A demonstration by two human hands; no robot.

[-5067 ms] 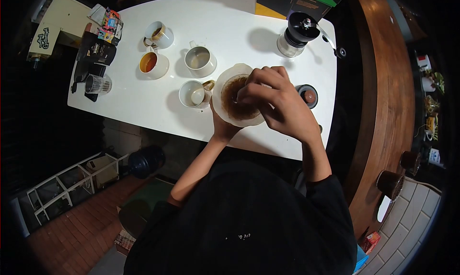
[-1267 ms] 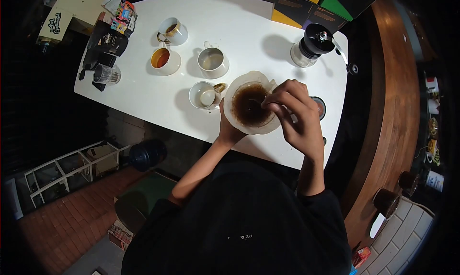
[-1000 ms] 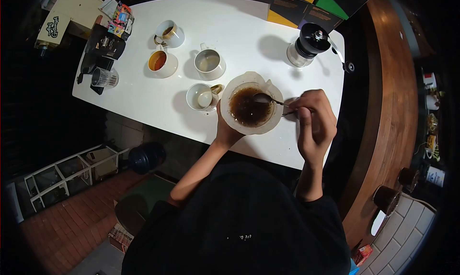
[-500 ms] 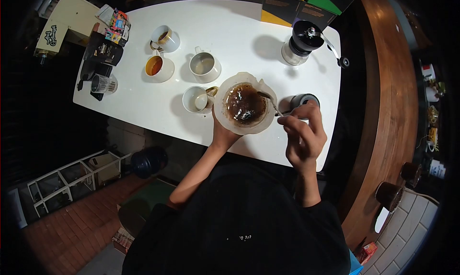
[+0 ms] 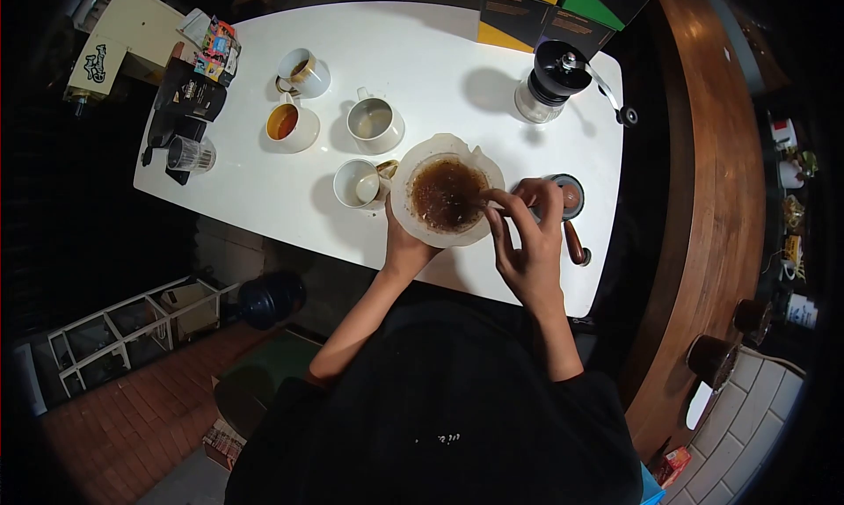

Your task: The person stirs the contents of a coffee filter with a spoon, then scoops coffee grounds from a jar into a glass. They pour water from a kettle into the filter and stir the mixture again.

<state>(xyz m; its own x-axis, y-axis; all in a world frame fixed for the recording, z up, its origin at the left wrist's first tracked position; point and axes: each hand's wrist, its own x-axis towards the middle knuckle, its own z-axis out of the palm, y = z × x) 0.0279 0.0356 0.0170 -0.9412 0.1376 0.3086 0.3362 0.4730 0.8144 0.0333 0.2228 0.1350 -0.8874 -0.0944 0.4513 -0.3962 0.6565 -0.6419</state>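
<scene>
A paper coffee filter (image 5: 486, 167) with a wavy rim, filled with dark brown coffee slurry (image 5: 447, 195), is in front of me above the table edge. My left hand (image 5: 406, 246) grips the dripper under it from the lower left; its fingers and most of the dripper are hidden by the paper. My right hand (image 5: 530, 246) is at the right rim, thumb and fingers pinched on a spoon whose bowl is down in the slurry, barely visible. Behind the right hand stands a round dark vessel (image 5: 573, 196) with a brown handle (image 5: 574, 241).
Left of the filter stand a white mug (image 5: 359, 183) and several others, one with amber liquid (image 5: 283, 122). A hand coffee grinder (image 5: 559, 74) is at the back right by black boxes (image 5: 545, 17). A clear glass (image 5: 190, 154) and pouches (image 5: 215, 48) line the left edge.
My right hand has moved left and down toward the filter, taking the spoon deeper into the slurry. The slurry's surface looks lighter and frothier. The dark vessel's brown handle now shows. My left hand stays put.
</scene>
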